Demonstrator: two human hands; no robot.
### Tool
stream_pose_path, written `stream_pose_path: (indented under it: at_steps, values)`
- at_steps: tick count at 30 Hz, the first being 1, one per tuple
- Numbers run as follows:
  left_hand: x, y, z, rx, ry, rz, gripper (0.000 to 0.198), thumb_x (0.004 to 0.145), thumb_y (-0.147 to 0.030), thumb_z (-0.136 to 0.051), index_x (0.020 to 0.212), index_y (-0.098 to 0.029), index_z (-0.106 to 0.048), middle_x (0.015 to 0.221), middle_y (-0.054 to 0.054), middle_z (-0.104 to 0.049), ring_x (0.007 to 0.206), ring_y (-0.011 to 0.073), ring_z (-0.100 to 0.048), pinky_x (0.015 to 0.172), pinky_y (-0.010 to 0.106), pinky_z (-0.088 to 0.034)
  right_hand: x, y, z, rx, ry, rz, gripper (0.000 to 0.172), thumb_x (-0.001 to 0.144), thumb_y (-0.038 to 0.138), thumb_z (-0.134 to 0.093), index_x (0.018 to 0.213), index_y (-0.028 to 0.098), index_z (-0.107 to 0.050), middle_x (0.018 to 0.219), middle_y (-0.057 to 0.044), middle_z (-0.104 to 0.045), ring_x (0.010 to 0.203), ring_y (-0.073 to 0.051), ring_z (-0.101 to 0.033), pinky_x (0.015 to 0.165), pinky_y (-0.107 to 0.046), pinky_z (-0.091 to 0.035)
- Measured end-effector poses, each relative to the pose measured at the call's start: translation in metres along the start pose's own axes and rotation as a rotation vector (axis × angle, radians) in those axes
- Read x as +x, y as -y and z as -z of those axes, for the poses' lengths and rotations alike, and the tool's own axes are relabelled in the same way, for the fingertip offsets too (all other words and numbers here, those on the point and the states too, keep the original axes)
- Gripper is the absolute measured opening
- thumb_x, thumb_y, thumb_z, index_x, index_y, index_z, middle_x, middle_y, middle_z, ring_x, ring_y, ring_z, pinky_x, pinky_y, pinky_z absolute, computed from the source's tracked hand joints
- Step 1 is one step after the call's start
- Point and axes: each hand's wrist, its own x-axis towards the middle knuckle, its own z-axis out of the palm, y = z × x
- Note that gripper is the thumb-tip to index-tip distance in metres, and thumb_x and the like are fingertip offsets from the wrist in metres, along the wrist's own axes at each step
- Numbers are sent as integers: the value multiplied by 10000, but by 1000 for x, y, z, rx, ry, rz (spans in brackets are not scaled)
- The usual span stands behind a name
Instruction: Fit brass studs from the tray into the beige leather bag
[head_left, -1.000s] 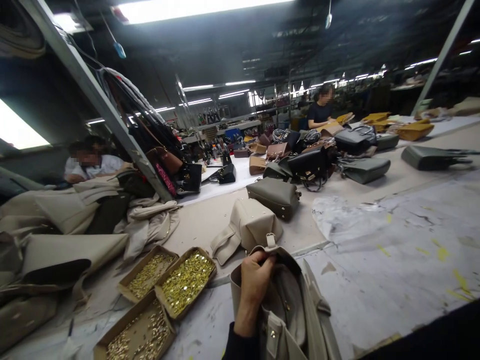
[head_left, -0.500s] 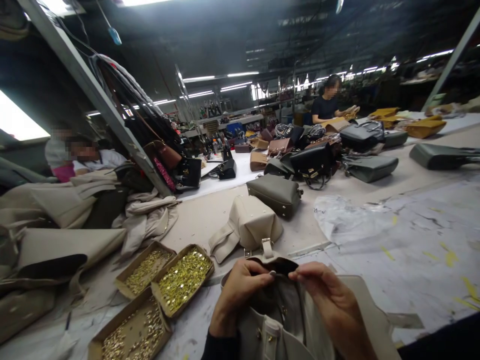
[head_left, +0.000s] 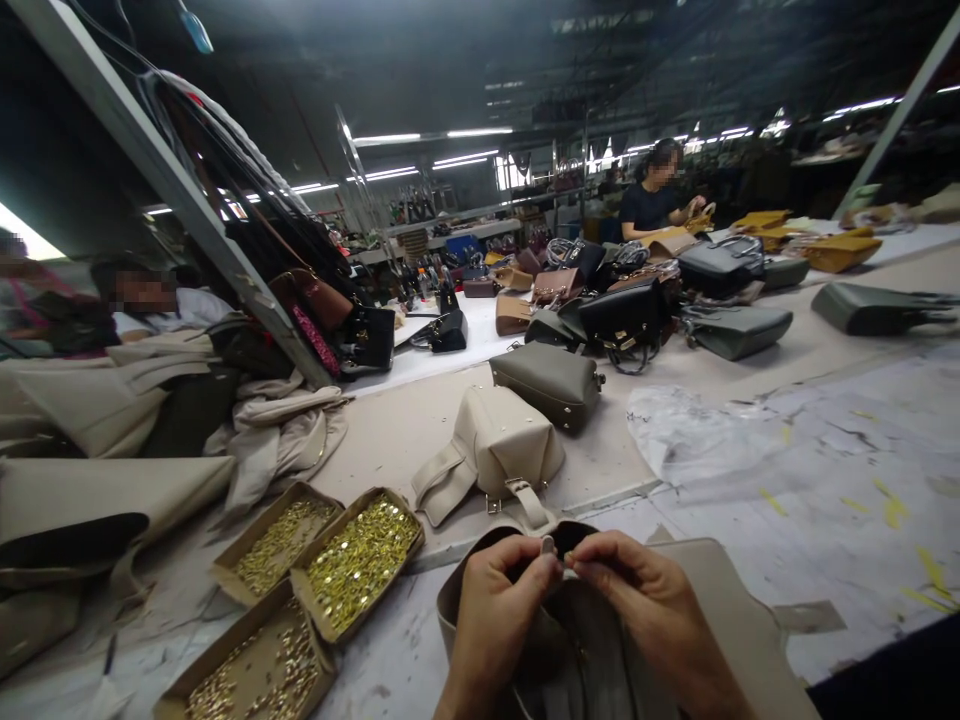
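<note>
A long factory hall under strip lights, and a wide pale counter [head_left: 825, 470] crowded with handbags — that is where we stand. Low in the view, our left hand [head_left: 495, 610] and right hand [head_left: 652, 615] meet at the open mouth of a beige bag [head_left: 735, 620] lying just in front of us; the fingertips of both pinch together at the bag's rim, where a small pale piece sits between them, too small for us to make out. Each grip is closed on that rim. A strap tab with a metal buckle [head_left: 525, 500] juts up from the bag's far edge.

To the left lie three shallow cardboard trays of brass fittings [head_left: 360, 560], side by side. Just beyond the beige bag rests a second cream bag [head_left: 502, 440] on its side, and behind it a grey-green bag [head_left: 551, 380]. A crumpled clear plastic sheet [head_left: 697, 440] lies to the right. Farther back, black and tan bags pile up; a co-worker in a dark top [head_left: 649, 200] works at the far end, another person [head_left: 165, 305] sits at left.
</note>
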Motion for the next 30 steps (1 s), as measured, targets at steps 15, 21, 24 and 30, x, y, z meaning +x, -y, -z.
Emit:
stream_pose_path:
  at_steps: [15, 21, 24, 30]
  values:
    - [-10, -7, -16, 34, -28, -71, 263, 840, -377, -707, 898, -169, -855, 848, 64, -792, 833, 213, -712, 745, 233, -508, 0, 5, -1, 38, -40, -21, 323, 780, 577, -895, 835, 264, -839, 1032, -47, -754, 1021, -220, -675, 925, -198, -548]
    - [-10, -3, -15, 25, -36, -114, 253, 841, -367, -708, 913, -178, -860, 878, 75, -796, 852, 230, -724, 781, 254, -535, -1, 13, -5, 27, -24, -43, 347, 782, 582, -888, 847, 245, -839, 942, -52, -759, 933, -224, -691, 868, -227, -569]
    - [-10, -1, -15, 26, -35, -118, 235, 850, -359, -711, 917, -189, -860, 873, 68, -795, 844, 225, -722, 776, 254, -531, -1, 13, -5, 22, -24, -51, 341, 784, 575, -886, 847, 244, -837, 933, -51, -759, 924, -228, -692, 860, -235, -572]
    - [-9, 1, -15, 20, -40, -171, 193, 864, -325, -717, 916, -206, -860, 856, 56, -789, 828, 202, -717, 752, 231, -516, -1, 9, -3, 4, -16, -36, 318, 799, 557, -877, 845, 245, -831, 934, -46, -754, 932, -224, -688, 858, -222, -569]
